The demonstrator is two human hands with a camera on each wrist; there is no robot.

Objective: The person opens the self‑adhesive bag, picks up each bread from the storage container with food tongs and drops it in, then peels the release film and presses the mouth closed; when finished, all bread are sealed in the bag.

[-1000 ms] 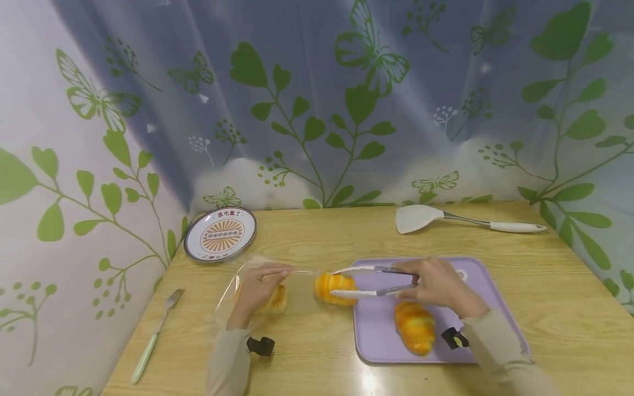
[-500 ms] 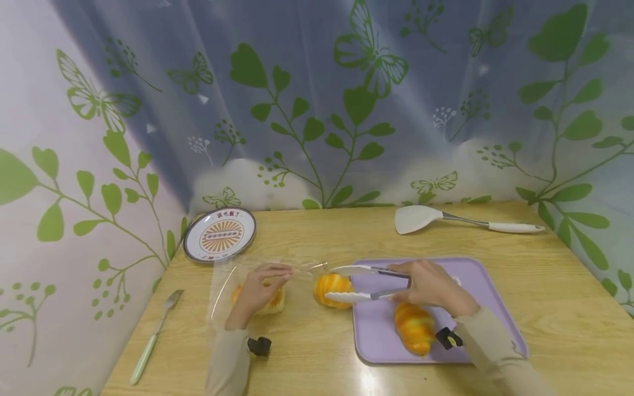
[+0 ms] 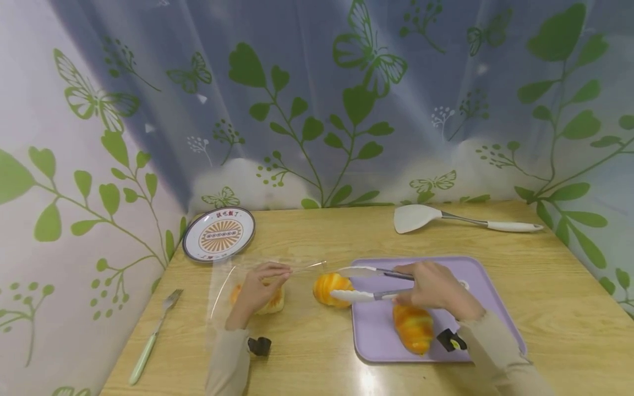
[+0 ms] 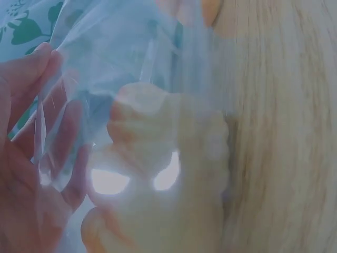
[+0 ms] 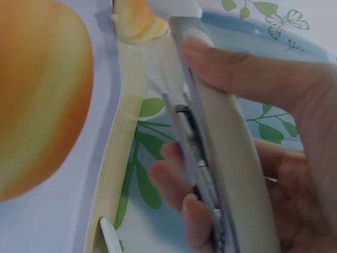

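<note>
My left hand [image 3: 257, 289] pinches the edge of a clear plastic bag [image 4: 95, 68] lying on the table's left half. Inside the bag is a scalloped golden bread [image 4: 158, 211], partly behind that hand in the head view. My right hand [image 3: 433, 286] grips a pair of tongs [image 3: 354, 296] with pale tips, pointing left. A golden croissant [image 3: 327, 290] lies between the tong tips, near the bag's right end; whether both tips touch it I cannot tell. Below the right hand, another croissant [image 3: 413, 330] rests on a lilac tray [image 3: 369, 344].
A patterned plate [image 3: 218, 234] sits at the back left of the wooden table. Along the left edge lies a fork [image 3: 153, 335] with a pale green handle. A white spatula [image 3: 418, 218] lies at the back right, before the leaf-print curtain.
The bag's upper edge has risen and spread to the right near the left hand. The tong tips shifted slightly left, then back right. The croissant between them has barely moved.
</note>
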